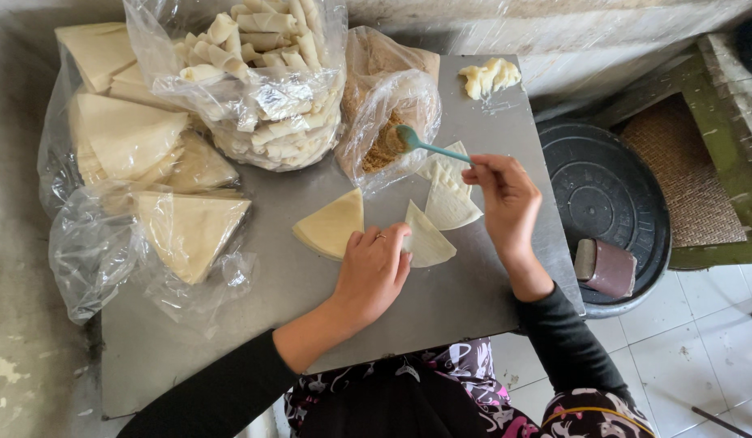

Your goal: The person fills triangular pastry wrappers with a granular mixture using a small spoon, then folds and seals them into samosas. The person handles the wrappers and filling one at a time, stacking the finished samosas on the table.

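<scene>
Scooping filling appears to be the step in hand, judged from the head view, the only view supplied.

Head view: the right hand (507, 203) has its fingers pinched closed on the handle of a teal spoon (429, 146). The spoon runs toward ten o'clock from that hand, and its bowl sits inside the mouth of a clear bag of brown crumbly filling (386, 144). The left hand (374, 272) lies knuckles-up on the metal tabletop (254, 324), fingers curled loosely. Its fingertips touch the near edge of a cut wrapper wedge (429, 241) at its two o'clock; whether it pinches the sheet or merely steadies it, I cannot tell.

Condition of the work piece: the wedge is pale cream, thin, flat and unfilled. Two similar wedges (449, 195) overlap just beyond it, under the spoon handle. A thicker stack of wedges (333, 225) lies at the left hand's eleven o'clock.

Assessment: the next move would call for carrying a level spoonful over to the wedge without spilling.

Also noted: bagged wrapper stacks (141, 146) at nine o'clock on the table, a bag of finished rolls (262, 73) at twelve, and a lump of pale paste (489, 77) at one.
</scene>
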